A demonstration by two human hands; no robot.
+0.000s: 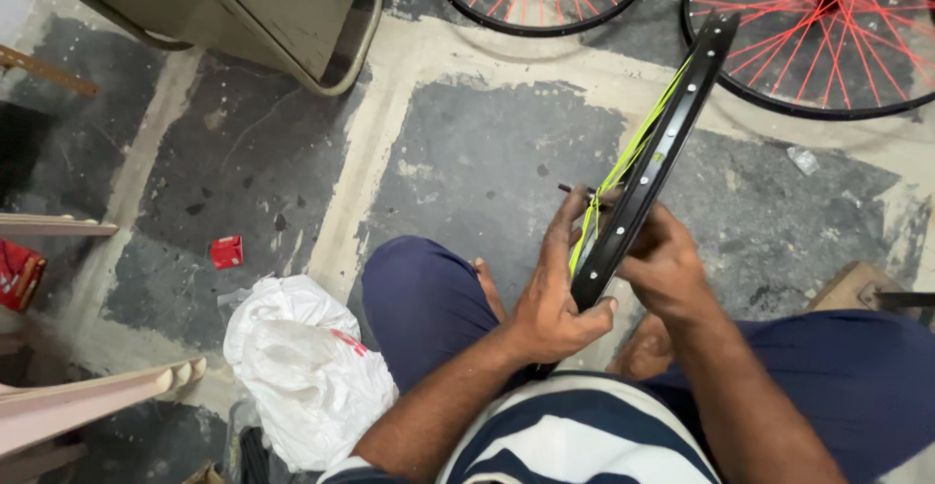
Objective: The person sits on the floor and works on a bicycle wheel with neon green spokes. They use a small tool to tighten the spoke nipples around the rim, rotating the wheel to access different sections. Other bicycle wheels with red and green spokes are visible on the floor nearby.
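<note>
Standing black rim between both hands' grip

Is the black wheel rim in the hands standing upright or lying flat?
Upright on its edge: the black rim rises between left hand and right hand, above the lap.

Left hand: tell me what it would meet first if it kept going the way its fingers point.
The left hand points up along the black wheel rim. Its fingertips already touch the yellow-green spokes; further on, probably the bare floor, though depth is unclear.
</note>
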